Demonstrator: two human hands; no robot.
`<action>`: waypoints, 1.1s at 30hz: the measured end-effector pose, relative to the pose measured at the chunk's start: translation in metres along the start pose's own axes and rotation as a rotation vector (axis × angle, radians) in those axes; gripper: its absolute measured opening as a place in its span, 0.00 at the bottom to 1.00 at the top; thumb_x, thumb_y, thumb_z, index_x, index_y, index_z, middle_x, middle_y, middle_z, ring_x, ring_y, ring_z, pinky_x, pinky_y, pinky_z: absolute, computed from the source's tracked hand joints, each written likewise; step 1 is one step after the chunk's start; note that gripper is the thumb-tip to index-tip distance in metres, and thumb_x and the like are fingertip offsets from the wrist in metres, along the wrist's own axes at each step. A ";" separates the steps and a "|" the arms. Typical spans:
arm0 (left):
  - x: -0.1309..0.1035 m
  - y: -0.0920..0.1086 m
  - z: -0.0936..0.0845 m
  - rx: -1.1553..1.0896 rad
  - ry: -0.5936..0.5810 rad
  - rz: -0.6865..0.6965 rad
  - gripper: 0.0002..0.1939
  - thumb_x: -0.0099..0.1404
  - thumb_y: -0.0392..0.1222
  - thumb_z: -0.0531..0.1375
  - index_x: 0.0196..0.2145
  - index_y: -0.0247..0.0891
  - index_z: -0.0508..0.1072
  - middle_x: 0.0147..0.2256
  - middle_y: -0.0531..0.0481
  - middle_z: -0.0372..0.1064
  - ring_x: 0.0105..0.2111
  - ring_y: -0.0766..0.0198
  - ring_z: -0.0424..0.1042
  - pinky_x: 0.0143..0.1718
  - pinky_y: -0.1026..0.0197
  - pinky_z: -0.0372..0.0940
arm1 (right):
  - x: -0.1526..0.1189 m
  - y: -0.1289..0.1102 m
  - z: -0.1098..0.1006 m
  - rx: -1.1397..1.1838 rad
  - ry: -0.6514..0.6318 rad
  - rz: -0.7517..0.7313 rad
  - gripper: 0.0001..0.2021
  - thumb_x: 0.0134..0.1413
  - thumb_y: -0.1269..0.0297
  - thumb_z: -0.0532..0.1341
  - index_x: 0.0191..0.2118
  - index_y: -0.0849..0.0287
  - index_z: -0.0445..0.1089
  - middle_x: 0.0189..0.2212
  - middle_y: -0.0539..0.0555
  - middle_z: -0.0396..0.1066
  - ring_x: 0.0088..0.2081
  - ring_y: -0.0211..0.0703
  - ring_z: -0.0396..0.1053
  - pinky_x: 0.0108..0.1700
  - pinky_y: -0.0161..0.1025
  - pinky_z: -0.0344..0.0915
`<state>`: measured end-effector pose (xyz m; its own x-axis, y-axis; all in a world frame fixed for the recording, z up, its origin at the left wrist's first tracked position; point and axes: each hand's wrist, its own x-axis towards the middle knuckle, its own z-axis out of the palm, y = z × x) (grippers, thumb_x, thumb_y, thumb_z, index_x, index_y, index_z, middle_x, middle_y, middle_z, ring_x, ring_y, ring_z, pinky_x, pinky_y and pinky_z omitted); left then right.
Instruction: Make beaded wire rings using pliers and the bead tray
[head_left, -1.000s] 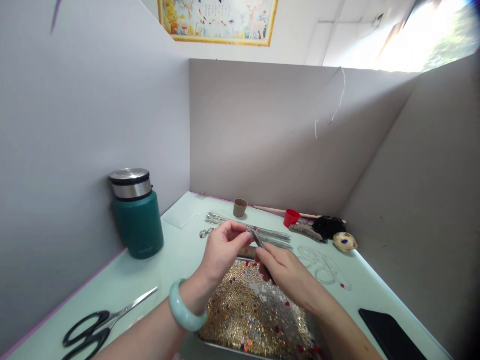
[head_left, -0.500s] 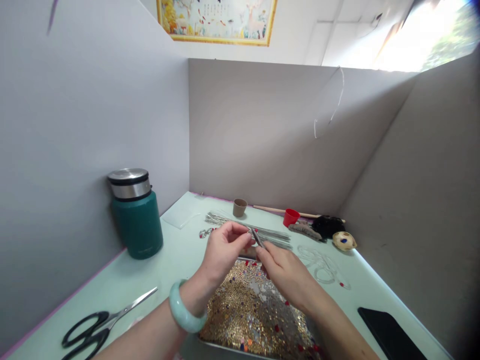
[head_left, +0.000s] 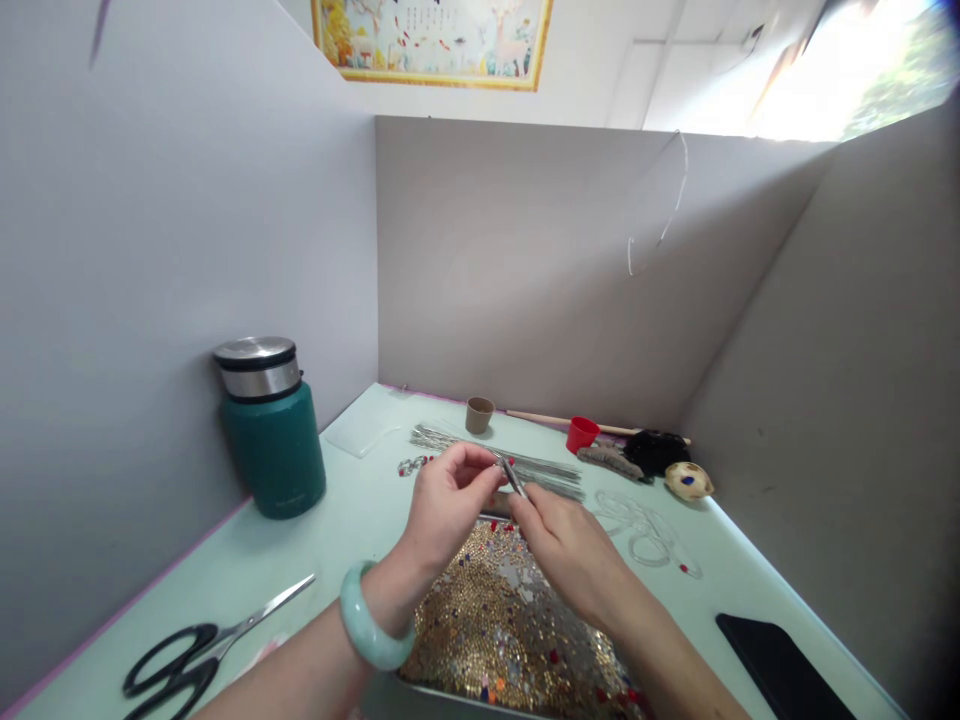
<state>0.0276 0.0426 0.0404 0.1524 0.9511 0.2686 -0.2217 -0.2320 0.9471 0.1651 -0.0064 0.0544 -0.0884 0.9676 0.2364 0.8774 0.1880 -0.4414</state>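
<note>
My left hand point(head_left: 448, 505), with a pale green bangle point(head_left: 369, 622) on its wrist, pinches something too small to make out between thumb and fingertips. My right hand point(head_left: 574, 548) is closed around a slim metal tool point(head_left: 513, 477), which looks like tweezers or fine pliers. The tool's tip meets the left fingertips. Both hands are above the far side of a metal-edged tray point(head_left: 466, 703). Gold beads point(head_left: 480, 610) fill it, with some red, blue and clear ones among them. A bundle of thin metal wires point(head_left: 551, 474) lies just beyond the hands.
Black-handled scissors point(head_left: 217, 645) lie at the left, below a green flask point(head_left: 274, 440). A brown cup point(head_left: 479, 415) and a red cup point(head_left: 583, 434) stand at the back. Clear cord point(head_left: 645, 535) and a black phone-like slab point(head_left: 780, 665) are on the right. Grey partitions point(head_left: 525, 260) enclose the table.
The tool in my right hand has tilted slightly, and the right hand has shifted a little. My left hand keeps its pinch at nearly the same spot.
</note>
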 end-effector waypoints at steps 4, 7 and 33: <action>0.000 0.001 0.002 -0.012 0.000 -0.006 0.05 0.54 0.37 0.63 0.30 0.35 0.71 0.28 0.50 0.73 0.30 0.65 0.72 0.33 0.62 0.69 | -0.001 -0.003 0.001 -0.021 0.004 0.021 0.17 0.64 0.59 0.44 0.27 0.57 0.60 0.24 0.51 0.70 0.26 0.42 0.65 0.27 0.36 0.50; -0.001 0.004 0.002 -0.041 0.004 -0.015 0.05 0.54 0.37 0.63 0.30 0.35 0.71 0.28 0.50 0.73 0.30 0.66 0.72 0.33 0.63 0.69 | -0.002 -0.005 0.002 -0.053 0.015 0.029 0.16 0.64 0.59 0.44 0.28 0.57 0.60 0.25 0.52 0.71 0.27 0.43 0.67 0.27 0.37 0.50; -0.002 0.009 0.002 -0.070 0.004 -0.036 0.06 0.54 0.38 0.64 0.30 0.35 0.71 0.29 0.48 0.74 0.30 0.65 0.73 0.33 0.62 0.69 | -0.004 -0.011 0.005 -0.184 0.074 0.028 0.13 0.64 0.62 0.45 0.31 0.57 0.60 0.30 0.54 0.70 0.29 0.45 0.67 0.27 0.37 0.49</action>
<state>0.0271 0.0385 0.0484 0.1576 0.9595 0.2335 -0.2834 -0.1826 0.9415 0.1532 -0.0111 0.0537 -0.0341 0.9556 0.2926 0.9510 0.1210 -0.2845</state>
